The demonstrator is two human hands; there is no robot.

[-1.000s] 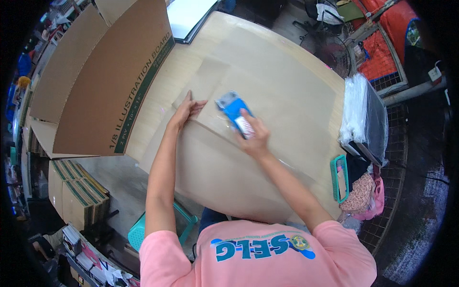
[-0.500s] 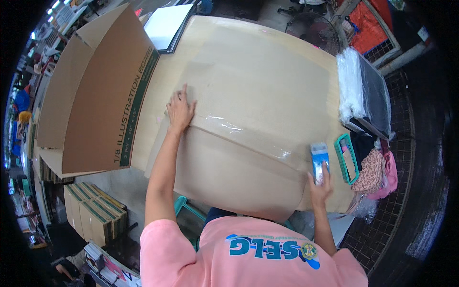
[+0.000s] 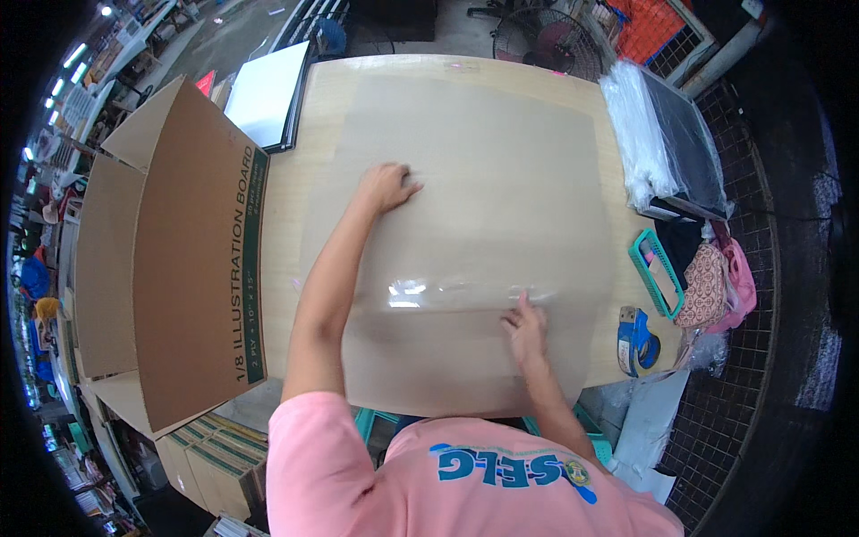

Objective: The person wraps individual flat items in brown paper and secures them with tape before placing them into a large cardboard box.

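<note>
A large sheet of brown kraft paper (image 3: pixel 465 206) lies over the table, its near part hanging past the front edge. Clear packing tape (image 3: pixel 412 294) runs from side to side along a seam in it. My left hand (image 3: pixel 386 187) rests on the sheet beyond the tape, fingers loosely bent and apart, nothing visible in them; the fingertips are slightly blurred. At the right part of the tape, my right hand (image 3: pixel 528 329) touches down with a finger stretched out and the thumb apart. A blue tape dispenser (image 3: pixel 637 342) stands on the table to its right.
An open cardboard box (image 3: pixel 197 268) stands at the left. White boards (image 3: pixel 268 94) are stacked at the far left, and plastic-wrapped packs (image 3: pixel 667 139) at the far right. A green basket (image 3: pixel 656 273) sits by a patterned pouch (image 3: pixel 701 286). A fan (image 3: pixel 548 43) is behind the table.
My right hand has let go of the tape dispenser at the right and moved left onto the tape. My left hand has moved right across the sheet, its fingers more bent. The view has shifted.
</note>
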